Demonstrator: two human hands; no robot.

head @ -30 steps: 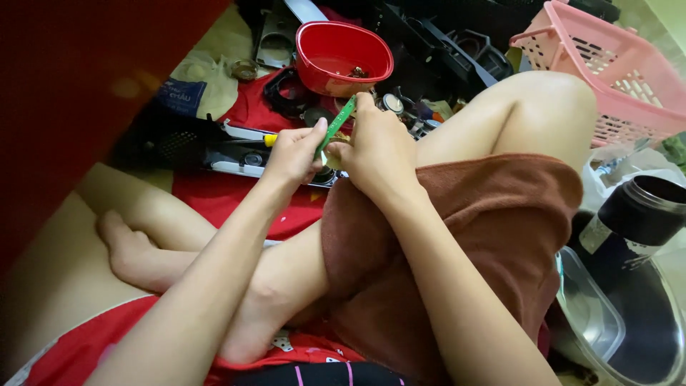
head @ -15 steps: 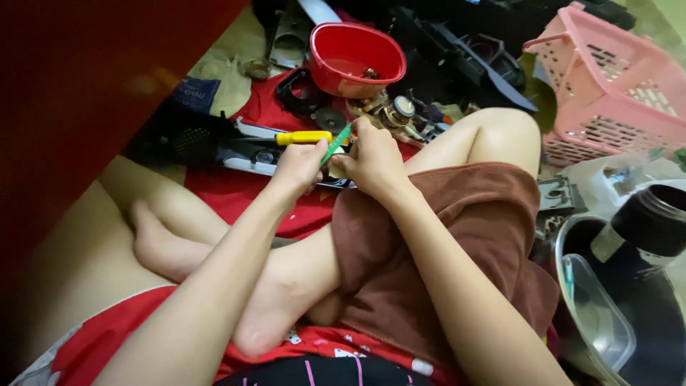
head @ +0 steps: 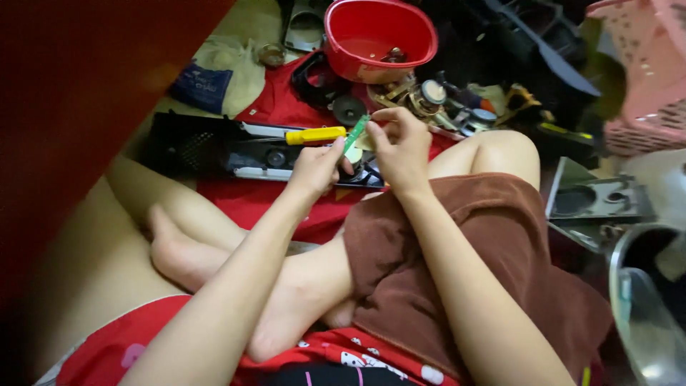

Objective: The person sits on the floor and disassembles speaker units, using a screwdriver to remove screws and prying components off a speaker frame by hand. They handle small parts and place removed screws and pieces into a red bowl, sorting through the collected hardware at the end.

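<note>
The small green strip [head: 355, 135], which looks like a narrow circuit board, sits pinched between both hands just above the person's raised knee, in front of the black panel [head: 214, 146] that lies on the red cloth [head: 246, 200] on the floor. The left hand [head: 316, 168] has its grip clenched on the lower end of the strip, thumb against forefinger; the right hand [head: 400, 146] grasps the upper end with its fingertips [head: 376, 116], the other fingers curled in. To handle it well, I judge that the left hand should act as the steady anchor while the right does the fine work, holding the strip by its edges so that it neither bends nor slips, and keeping both wrists braced near the knee. A yellow-handled screwdriver [head: 316, 135] lies across the black panel just beside the left hand, within easy reach. Farther out stand a red bowl [head: 379, 36] with small parts in it, a scatter of round metal pieces [head: 432, 93], and a pink basket [head: 643, 78] at the right edge. Compared with half a second ago, the hands hold the strip in much the same way, but the view has drawn closer and shifted, so that the bowl now sits nearer the top and the basket is partly cut off.
</note>
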